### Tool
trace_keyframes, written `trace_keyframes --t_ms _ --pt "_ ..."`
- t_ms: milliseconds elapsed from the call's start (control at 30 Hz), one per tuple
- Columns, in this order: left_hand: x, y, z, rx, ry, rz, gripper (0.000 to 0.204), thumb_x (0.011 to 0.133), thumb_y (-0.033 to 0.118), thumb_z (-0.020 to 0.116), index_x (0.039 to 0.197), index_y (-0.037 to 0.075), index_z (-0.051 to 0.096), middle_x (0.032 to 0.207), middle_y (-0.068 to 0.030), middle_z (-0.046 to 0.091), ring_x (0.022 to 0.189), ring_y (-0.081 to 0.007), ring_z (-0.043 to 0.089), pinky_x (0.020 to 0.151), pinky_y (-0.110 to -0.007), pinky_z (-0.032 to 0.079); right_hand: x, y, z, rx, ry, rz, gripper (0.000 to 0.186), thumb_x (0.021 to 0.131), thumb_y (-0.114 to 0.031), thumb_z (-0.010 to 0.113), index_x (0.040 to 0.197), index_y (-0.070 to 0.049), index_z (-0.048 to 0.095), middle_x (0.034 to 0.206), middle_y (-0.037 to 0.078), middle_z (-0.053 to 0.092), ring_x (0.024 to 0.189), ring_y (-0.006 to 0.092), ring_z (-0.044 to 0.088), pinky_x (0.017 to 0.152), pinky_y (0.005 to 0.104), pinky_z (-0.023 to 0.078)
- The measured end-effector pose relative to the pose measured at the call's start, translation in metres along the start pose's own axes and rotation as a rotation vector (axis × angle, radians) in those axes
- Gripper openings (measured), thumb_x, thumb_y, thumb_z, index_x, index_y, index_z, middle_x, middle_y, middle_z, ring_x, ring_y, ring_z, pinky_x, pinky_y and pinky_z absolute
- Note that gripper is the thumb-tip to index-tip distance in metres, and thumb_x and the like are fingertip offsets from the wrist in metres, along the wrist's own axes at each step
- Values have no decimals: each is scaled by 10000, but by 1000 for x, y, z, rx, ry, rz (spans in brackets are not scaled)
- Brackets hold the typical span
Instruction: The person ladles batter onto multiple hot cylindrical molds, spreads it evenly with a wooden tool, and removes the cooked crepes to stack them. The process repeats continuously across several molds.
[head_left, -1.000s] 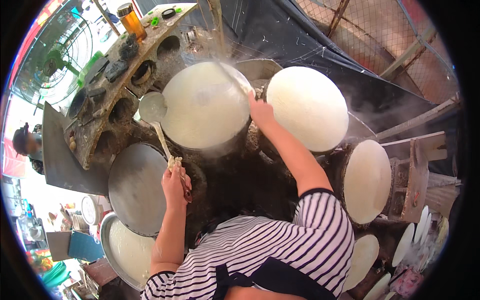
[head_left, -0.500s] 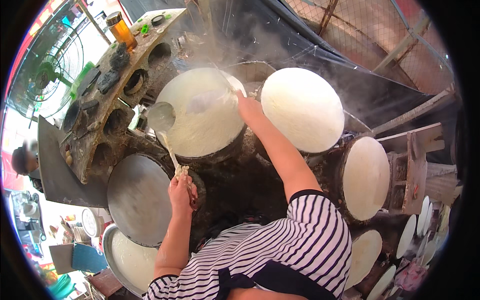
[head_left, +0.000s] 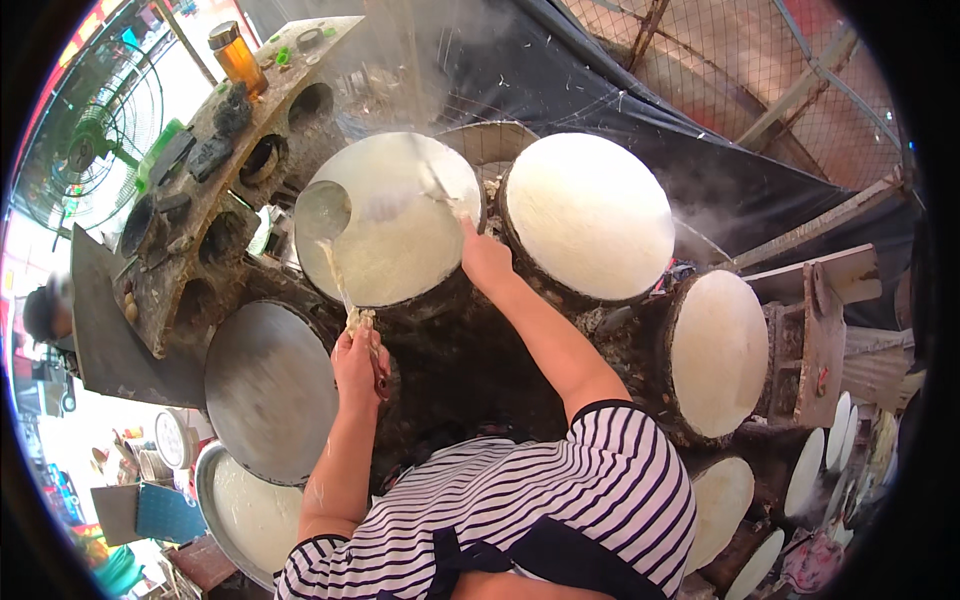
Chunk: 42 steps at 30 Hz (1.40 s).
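My left hand (head_left: 360,362) is closed around the batter-smeared handle of a ladle (head_left: 322,211). The ladle's round bowl hangs over the left side of a round griddle, which is coated with a thin layer of pale batter (head_left: 385,262). My right hand (head_left: 486,258), at that griddle's right edge, grips a thin flat spreader (head_left: 437,183). Its blade lies over the batter's upper right part and is partly blurred. Below my left forearm's side stands a bare grey griddle (head_left: 272,392). A large metal basin (head_left: 205,498) of pale batter is at the lower left.
More batter-covered rounds (head_left: 590,215) sit to the right, one (head_left: 718,355) beside a wooden frame (head_left: 820,345). A clay stove ledge (head_left: 215,195) holds an amber jar (head_left: 238,62). A fan (head_left: 90,145) stands far left, and steam rises before a dark tarp (head_left: 530,85).
My right hand has drawn left and slightly nearer, bringing the spreader's blade into clearer sight over the batter. My left hand and the ladle keep nearly the same place; the whole view has shifted slightly.
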<state>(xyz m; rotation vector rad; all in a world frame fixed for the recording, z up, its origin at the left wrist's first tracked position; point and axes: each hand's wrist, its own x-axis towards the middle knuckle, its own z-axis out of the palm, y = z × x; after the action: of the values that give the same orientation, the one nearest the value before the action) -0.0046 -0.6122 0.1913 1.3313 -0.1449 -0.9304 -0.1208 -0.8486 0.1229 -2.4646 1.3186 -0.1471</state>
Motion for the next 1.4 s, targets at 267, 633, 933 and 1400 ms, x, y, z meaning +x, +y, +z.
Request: trace_keyframes --t_ms 267,633,933,1400 --pt "-4 -3 0 -44 -42 -41 173 924 218 509 855 62 478 677 -23 487 419 -124 451 354 -251 367 -38 -9 13 33 76 89 534 837 -93 414 1359 -106 300 836 220 626 740 397 625 639 495 489" --pt "-5 -1 -7 -87 -13 -55 184 913 237 537 878 63 485 660 -19 477 406 -127 441 349 -258 358 -73 -23 29 -68 78 -141 614 812 -96 473 1393 -174 291 732 187 573 593 358 604 549 477 491" --pt "-13 -5 -10 -104 91 -4 179 914 230 535 912 52 510 656 -18 478 409 -116 443 346 -247 363 -18 3 15 -151 178 -277 468 828 -109 455 1294 -131 417 714 148 593 594 319 615 517 435 483" --pt "42 -6 -3 478 218 213 196 877 187 535 929 -2 534 605 -29 485 411 -114 464 361 -275 363 -28 -10 1 98 92 -316 437 864 -218 478 1298 -225 429 749 151 601 691 333 607 583 441 477"
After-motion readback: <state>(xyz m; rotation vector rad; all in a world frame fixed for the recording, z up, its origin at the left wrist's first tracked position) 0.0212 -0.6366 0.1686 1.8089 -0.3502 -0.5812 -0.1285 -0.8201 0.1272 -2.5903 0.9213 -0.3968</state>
